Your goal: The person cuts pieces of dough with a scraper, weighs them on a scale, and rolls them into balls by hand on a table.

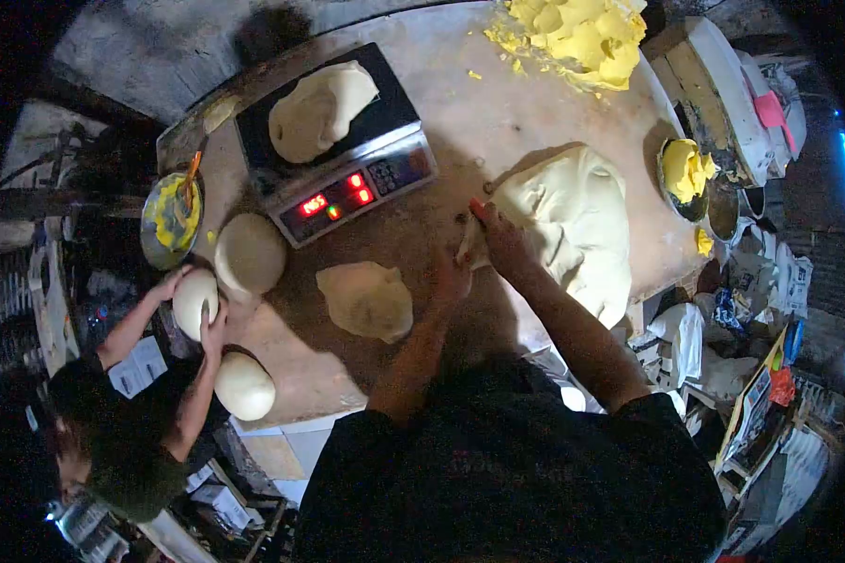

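Note:
My right hand (509, 242) is closed around an orange-handled tool (479, 209) at the left edge of a large dough mass (573, 225); the tool's blade cannot be made out. Close beside it, my left hand (453, 274) has its fingers closed on a small dough piece (476, 244), in dim shadow. A flat dough piece (366, 300) lies on the table left of my left hand. Further up, another dough slab (324, 111) rests on a digital scale (357, 192) with lit red digits.
At the left, a co-worker's hands (197, 305) hold a smooth dough ball (195, 298). Two more dough balls (251, 253) (244, 386) sit nearby. A bowl with yellow smears (171, 220) stands at the left edge. Yellow fat-like paste (582, 38) is heaped at the back; a yellow-filled container (685, 174) stands right.

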Available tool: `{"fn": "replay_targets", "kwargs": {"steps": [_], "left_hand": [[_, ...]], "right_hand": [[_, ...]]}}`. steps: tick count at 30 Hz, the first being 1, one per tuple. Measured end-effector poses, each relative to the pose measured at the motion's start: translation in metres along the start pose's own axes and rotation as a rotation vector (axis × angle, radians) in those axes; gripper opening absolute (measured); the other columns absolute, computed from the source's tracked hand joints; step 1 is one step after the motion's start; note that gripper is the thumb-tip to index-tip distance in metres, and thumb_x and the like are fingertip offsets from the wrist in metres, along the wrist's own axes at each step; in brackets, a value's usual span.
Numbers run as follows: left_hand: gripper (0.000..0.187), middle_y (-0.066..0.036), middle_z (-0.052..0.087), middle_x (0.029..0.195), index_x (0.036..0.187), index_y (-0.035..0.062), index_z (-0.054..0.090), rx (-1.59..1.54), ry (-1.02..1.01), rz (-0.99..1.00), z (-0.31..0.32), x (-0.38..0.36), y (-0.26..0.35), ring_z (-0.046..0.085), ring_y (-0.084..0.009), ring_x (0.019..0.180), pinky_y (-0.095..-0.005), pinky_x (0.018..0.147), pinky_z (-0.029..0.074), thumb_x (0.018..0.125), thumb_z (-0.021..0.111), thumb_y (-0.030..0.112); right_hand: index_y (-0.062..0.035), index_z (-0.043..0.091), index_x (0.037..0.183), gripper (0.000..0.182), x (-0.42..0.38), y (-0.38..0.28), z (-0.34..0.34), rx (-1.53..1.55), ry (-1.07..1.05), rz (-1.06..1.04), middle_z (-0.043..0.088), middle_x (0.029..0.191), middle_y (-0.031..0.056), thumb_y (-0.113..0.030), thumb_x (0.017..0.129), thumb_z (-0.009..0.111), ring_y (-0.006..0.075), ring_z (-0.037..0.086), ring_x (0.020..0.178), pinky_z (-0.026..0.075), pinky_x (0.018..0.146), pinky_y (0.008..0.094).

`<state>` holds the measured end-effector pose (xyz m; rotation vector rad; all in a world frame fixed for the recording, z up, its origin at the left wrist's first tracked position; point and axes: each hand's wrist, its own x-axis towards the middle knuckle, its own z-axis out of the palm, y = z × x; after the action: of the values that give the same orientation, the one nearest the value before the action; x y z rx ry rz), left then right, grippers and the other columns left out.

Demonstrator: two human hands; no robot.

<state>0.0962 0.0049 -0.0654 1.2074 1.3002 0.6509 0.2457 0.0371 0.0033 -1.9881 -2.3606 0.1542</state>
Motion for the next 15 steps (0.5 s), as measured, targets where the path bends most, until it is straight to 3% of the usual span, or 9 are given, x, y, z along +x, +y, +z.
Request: {"fn": "replay_targets", "kwargs": {"steps": [2,5,7,8,9,10,11,12,15], "left_hand": [[0.042,-0.016,0.057,0.090,0.104,-0.0032,0.054,0.011,-0.001,0.035,-0.019,0.016,0.000,0.057,-0.0238,0.086,-0.0394,0.076,0.048,0.097,0.054,0.038],[0.028,-0.010,0.053,0.082,0.102,0.0013,0.054,-0.039,0.141,0.110,-0.056,0.028,0.071,0.053,-0.0196,0.080,-0.0383,0.073,0.047,0.098,0.054,0.029],[0.020,-0.004,0.048,0.076,0.100,0.0050,0.053,-0.044,0.244,0.326,-0.101,0.041,0.137,0.049,-0.0146,0.073,-0.0331,0.069,0.045,0.097,0.054,0.024],[0.020,-0.003,0.048,0.075,0.099,0.0045,0.054,-0.135,0.320,0.531,-0.118,0.067,0.144,0.047,-0.0130,0.071,-0.0304,0.067,0.043,0.097,0.054,0.024],[0.021,-0.002,0.049,0.075,0.098,0.0040,0.055,-0.224,0.394,0.736,-0.138,0.094,0.152,0.046,-0.0113,0.070,-0.0277,0.065,0.041,0.097,0.054,0.025],[0.017,0.000,0.049,0.076,0.098,0.0044,0.055,-0.180,0.425,0.603,-0.167,0.099,0.175,0.045,-0.0098,0.071,-0.0257,0.065,0.039,0.096,0.055,0.021],[0.020,-0.003,0.053,0.076,0.099,0.0039,0.056,-0.161,0.522,0.802,-0.189,0.131,0.177,0.051,-0.0149,0.070,-0.0285,0.065,0.041,0.096,0.055,0.023],[0.028,-0.011,0.061,0.084,0.106,0.0022,0.058,0.348,0.516,0.725,-0.236,0.156,0.162,0.059,-0.0274,0.076,-0.0366,0.068,0.046,0.096,0.055,0.028],[0.047,-0.020,0.065,0.095,0.112,-0.0005,0.058,0.777,0.766,0.535,-0.276,0.142,0.157,0.063,-0.0408,0.091,-0.0504,0.077,0.049,0.088,0.061,0.039]], "right_hand": [[-0.0133,0.042,0.131,0.045,0.015,0.006,0.028,-0.001,0.007,0.033,0.059,0.103,0.0154,-0.015,0.088,0.056,0.0339,0.066,0.078,0.055,0.061,0.0440],[-0.0161,0.032,0.143,0.060,0.030,0.022,0.033,0.095,-0.036,0.065,0.057,0.110,0.0158,-0.024,0.090,0.058,0.0367,0.065,0.083,0.054,0.066,0.0489],[-0.0159,0.032,0.143,0.060,0.021,0.023,0.018,0.039,-0.025,-0.008,0.058,0.110,0.0166,-0.029,0.091,0.058,0.0381,0.065,0.081,0.054,0.066,0.0500],[-0.0158,0.033,0.143,0.059,0.028,-0.001,-0.024,0.242,-0.140,0.210,0.059,0.113,0.0165,-0.030,0.091,0.058,0.0382,0.065,0.080,0.054,0.066,0.0500],[-0.0161,0.033,0.143,0.059,0.025,-0.001,-0.023,0.219,-0.141,0.204,0.058,0.114,0.0163,-0.030,0.091,0.058,0.0382,0.065,0.081,0.055,0.066,0.0493],[-0.0164,0.033,0.143,0.059,0.022,0.000,-0.019,0.196,-0.139,0.196,0.058,0.115,0.0161,-0.031,0.091,0.058,0.0381,0.066,0.081,0.055,0.066,0.0485],[-0.0167,0.034,0.143,0.059,0.021,0.001,-0.018,0.176,-0.133,0.186,0.057,0.117,0.0159,-0.031,0.091,0.058,0.0381,0.066,0.082,0.055,0.066,0.0478],[-0.0158,0.035,0.143,0.057,0.019,-0.001,-0.027,0.303,-0.063,0.127,0.057,0.116,0.0161,-0.031,0.092,0.057,0.0384,0.065,0.088,0.056,0.070,0.0450],[-0.0154,0.040,0.138,0.050,0.018,-0.002,-0.028,0.263,-0.070,0.117,0.059,0.115,0.0162,-0.031,0.093,0.057,0.0368,0.064,0.094,0.054,0.074,0.0442]]}}
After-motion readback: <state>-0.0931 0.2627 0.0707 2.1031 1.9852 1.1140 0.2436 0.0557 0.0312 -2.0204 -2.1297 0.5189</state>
